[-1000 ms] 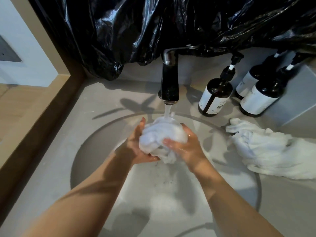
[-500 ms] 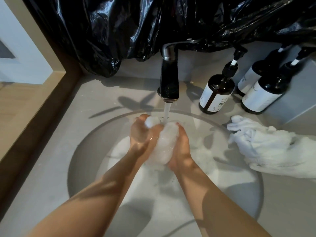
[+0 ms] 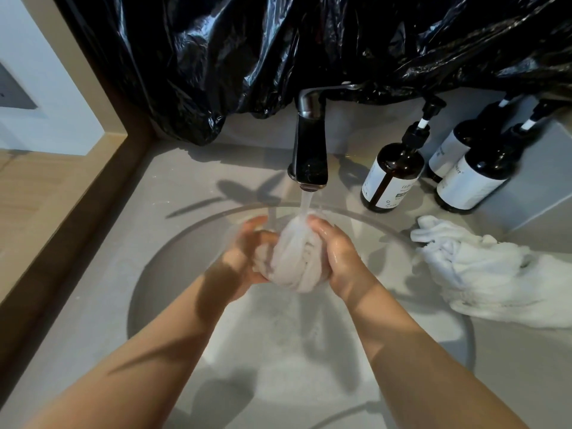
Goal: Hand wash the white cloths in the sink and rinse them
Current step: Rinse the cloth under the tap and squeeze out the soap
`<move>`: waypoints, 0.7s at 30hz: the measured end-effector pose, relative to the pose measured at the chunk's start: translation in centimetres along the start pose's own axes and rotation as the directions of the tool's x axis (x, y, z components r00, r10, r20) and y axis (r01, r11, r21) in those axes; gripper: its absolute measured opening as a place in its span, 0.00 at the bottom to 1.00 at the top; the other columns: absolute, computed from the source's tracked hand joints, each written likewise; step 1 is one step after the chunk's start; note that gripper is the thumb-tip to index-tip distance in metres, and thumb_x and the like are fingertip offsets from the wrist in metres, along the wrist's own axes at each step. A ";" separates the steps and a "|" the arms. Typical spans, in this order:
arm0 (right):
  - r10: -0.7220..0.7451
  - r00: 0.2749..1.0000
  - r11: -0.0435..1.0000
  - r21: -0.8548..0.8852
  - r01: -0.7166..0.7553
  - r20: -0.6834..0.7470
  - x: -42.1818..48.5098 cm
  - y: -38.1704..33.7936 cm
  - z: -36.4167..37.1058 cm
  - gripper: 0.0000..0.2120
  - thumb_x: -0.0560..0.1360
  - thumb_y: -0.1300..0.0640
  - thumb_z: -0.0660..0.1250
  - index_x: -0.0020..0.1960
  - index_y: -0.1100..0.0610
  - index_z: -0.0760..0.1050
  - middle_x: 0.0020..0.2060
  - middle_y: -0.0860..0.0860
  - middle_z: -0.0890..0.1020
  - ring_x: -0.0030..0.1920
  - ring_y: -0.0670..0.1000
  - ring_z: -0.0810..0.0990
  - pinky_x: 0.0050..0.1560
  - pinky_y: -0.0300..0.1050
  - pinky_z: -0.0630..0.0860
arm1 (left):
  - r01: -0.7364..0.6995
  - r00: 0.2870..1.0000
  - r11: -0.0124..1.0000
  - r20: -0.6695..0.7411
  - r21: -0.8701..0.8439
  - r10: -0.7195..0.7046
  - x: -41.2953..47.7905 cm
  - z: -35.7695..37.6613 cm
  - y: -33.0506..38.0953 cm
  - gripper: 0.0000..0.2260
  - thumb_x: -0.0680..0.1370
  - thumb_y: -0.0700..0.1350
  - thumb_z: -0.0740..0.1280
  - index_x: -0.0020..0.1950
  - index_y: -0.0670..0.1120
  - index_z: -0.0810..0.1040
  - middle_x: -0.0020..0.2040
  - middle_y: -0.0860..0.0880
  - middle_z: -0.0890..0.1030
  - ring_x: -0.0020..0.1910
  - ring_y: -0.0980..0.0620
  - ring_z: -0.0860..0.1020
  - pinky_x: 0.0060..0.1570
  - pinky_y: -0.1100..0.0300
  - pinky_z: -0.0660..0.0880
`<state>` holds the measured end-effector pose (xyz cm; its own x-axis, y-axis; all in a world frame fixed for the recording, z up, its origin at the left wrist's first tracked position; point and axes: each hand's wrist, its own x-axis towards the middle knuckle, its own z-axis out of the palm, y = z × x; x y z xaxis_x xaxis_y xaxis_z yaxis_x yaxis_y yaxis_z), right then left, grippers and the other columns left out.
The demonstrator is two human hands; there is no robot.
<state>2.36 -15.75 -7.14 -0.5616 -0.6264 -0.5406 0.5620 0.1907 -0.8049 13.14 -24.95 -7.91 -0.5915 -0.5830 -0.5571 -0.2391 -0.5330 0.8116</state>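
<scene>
Left hand [image 3: 247, 258] and right hand [image 3: 337, 258] clasp a bunched white cloth [image 3: 294, 261] under the faucet [image 3: 310, 156] stream, above the sink [image 3: 148, 289] basin's rear edge. Recommendation: knead and turn it so water reaches inner folds.

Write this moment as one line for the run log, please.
stage: rinsing | left hand: grips balled white cloth | right hand: grips same cloth | tap: running onto cloth | second white cloth: on counter, right of sink

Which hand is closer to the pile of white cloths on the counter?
Right. The right hand grips the balled cloth on the side facing the pile; the left hand holds the ball's far side, farther off.
</scene>
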 end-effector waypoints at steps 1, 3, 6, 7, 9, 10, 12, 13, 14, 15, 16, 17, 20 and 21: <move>-0.083 0.996 0.995 -0.063 0.084 0.019 -0.2 0.2 -0.4 0.09 0.76 0.53 0.65 0.52 0.56 0.79 0.43 0.54 0.83 0.39 0.49 0.83 0.32 0.39 0.77 | 0.130 0.991 0.990 0.016 -0.053 -0.130 -0.1 -0.2 -0.1 0.14 0.74 0.53 0.66 0.57 0.49 0.77 0.51 0.44 0.82 0.46 0.43 0.80 0.44 0.47 0.78; -0.151 0.987 0.977 -0.144 0.156 0.048 -0.9 0.2 -0.5 0.06 0.76 0.53 0.65 0.47 0.53 0.79 0.41 0.53 0.84 0.39 0.48 0.84 0.35 0.38 0.78 | 0.275 0.961 0.955 0.037 -0.112 -0.273 -0.6 0.0 -0.5 0.10 0.77 0.49 0.65 0.52 0.44 0.79 0.41 0.44 0.84 0.40 0.44 0.81 0.42 0.52 0.77; -0.177 0.984 0.980 -0.097 0.176 0.004 -1.0 0.0 -0.3 0.11 0.76 0.48 0.65 0.51 0.54 0.79 0.44 0.55 0.85 0.43 0.51 0.85 0.42 0.43 0.80 | 0.355 0.925 0.864 0.001 -0.357 -0.380 -0.6 0.7 -0.7 0.10 0.77 0.51 0.65 0.45 0.45 0.79 0.29 0.47 0.82 0.26 0.49 0.81 0.28 0.60 0.78; -0.144 0.987 0.987 -0.075 0.139 -0.066 -0.5 0.1 -0.4 0.15 0.75 0.45 0.66 0.53 0.55 0.78 0.46 0.56 0.85 0.45 0.53 0.85 0.44 0.45 0.80 | 0.353 0.912 0.819 -0.027 -0.453 -0.409 -0.2 0.6 -0.9 0.11 0.76 0.53 0.66 0.45 0.46 0.79 0.28 0.48 0.82 0.23 0.50 0.80 0.24 0.61 0.77; -0.063 0.980 0.994 -0.098 0.045 -0.188 0.4 0.0 -0.3 0.24 0.73 0.39 0.65 0.56 0.58 0.76 0.49 0.59 0.84 0.46 0.56 0.84 0.47 0.48 0.79 | 0.282 0.924 0.783 -0.062 -0.555 -0.377 -0.2 0.5 -0.5 0.13 0.76 0.55 0.64 0.44 0.46 0.79 0.27 0.49 0.82 0.22 0.50 0.80 0.22 0.62 0.76; -0.022 0.975 0.992 -0.126 -0.006 -0.221 0.7 0.1 -0.3 0.27 0.72 0.36 0.64 0.57 0.58 0.74 0.50 0.58 0.83 0.47 0.56 0.83 0.48 0.48 0.78 | 0.244 0.941 0.780 -0.053 -0.576 -0.334 -0.3 0.6 -0.2 0.13 0.77 0.55 0.63 0.44 0.46 0.79 0.28 0.48 0.82 0.23 0.50 0.80 0.22 0.63 0.76; 0.049 0.971 0.981 -0.170 -0.091 -0.235 0.8 0.2 0.0 0.36 0.67 0.27 0.60 0.63 0.54 0.69 0.55 0.55 0.80 0.53 0.56 0.79 0.57 0.51 0.74 | 0.180 0.971 0.796 -0.023 -0.578 -0.236 -1.0 1.0 0.6 0.15 0.79 0.53 0.59 0.43 0.44 0.77 0.28 0.47 0.82 0.23 0.51 0.80 0.21 0.63 0.75; 0.069 0.974 0.971 -0.208 -0.115 -0.218 0.6 0.2 0.3 0.44 0.62 0.23 0.58 0.67 0.52 0.65 0.60 0.53 0.77 0.59 0.56 0.77 0.63 0.54 0.71 | 0.153 0.978 0.805 -0.031 -0.573 -0.208 -1.2 1.2 0.9 0.15 0.80 0.52 0.58 0.42 0.44 0.77 0.27 0.47 0.81 0.24 0.50 0.80 0.21 0.63 0.75; 0.077 0.979 0.958 -0.257 -0.124 -0.187 0.4 0.1 0.6 0.50 0.58 0.21 0.58 0.71 0.50 0.62 0.65 0.51 0.74 0.64 0.57 0.73 0.67 0.56 0.67 | 0.136 0.980 0.804 -0.042 -0.579 -0.196 -1.5 1.4 1.3 0.15 0.80 0.52 0.59 0.41 0.44 0.76 0.26 0.47 0.81 0.24 0.50 0.80 0.22 0.63 0.75; 0.066 0.986 0.939 -0.325 -0.114 -0.155 0.1 0.2 0.9 0.54 0.54 0.20 0.59 0.72 0.48 0.61 0.67 0.50 0.71 0.66 0.57 0.70 0.69 0.57 0.65 | 0.125 0.976 0.807 -0.074 -0.577 -0.205 -1.5 1.5 1.6 0.14 0.80 0.52 0.60 0.40 0.45 0.75 0.26 0.47 0.80 0.27 0.49 0.80 0.26 0.62 0.76; 0.036 0.989 0.906 -0.413 -0.093 -0.143 0.0 0.4 1.0 0.55 0.50 0.20 0.61 0.71 0.48 0.64 0.67 0.50 0.71 0.67 0.57 0.70 0.68 0.56 0.67 | 0.122 0.968 0.813 -0.111 -0.570 -0.223 -1.6 1.5 1.8 0.13 0.80 0.52 0.61 0.39 0.46 0.74 0.28 0.47 0.80 0.31 0.49 0.78 0.31 0.58 0.77; -0.005 0.988 0.877 -0.475 -0.071 -0.157 0.0 0.7 1.1 0.53 0.47 0.21 0.64 0.67 0.48 0.69 0.64 0.51 0.73 0.65 0.57 0.71 0.65 0.55 0.70 | 0.120 0.959 0.824 -0.150 -0.554 -0.240 -1.4 1.3 1.9 0.12 0.79 0.52 0.62 0.40 0.46 0.73 0.33 0.47 0.79 0.34 0.50 0.75 0.36 0.57 0.75; -0.215 0.950 0.926 -0.357 0.125 -0.227 0.3 0.6 0.9 0.16 0.67 0.40 0.71 0.44 0.52 0.77 0.46 0.52 0.81 0.47 0.52 0.80 0.47 0.43 0.77 | 0.145 0.958 0.858 -0.146 -0.492 -0.246 -0.7 0.4 1.7 0.08 0.78 0.49 0.65 0.43 0.46 0.73 0.43 0.45 0.76 0.40 0.48 0.75 0.46 0.54 0.74; -0.236 0.945 0.954 -0.239 0.182 -0.225 0.2 0.2 0.9 0.09 0.73 0.48 0.69 0.41 0.53 0.75 0.41 0.52 0.81 0.42 0.50 0.80 0.43 0.41 0.77 | 0.151 0.968 0.880 -0.113 -0.450 -0.224 -0.6 0.2 1.5 0.06 0.77 0.48 0.65 0.46 0.46 0.75 0.47 0.44 0.77 0.43 0.47 0.76 0.44 0.52 0.75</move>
<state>2.90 -16.59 -7.19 -0.8004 -0.4670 -0.3758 0.2888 0.2490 -0.9245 12.98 -25.30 -6.36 -0.4317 -0.5142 -0.7411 0.0468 -0.8333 0.5509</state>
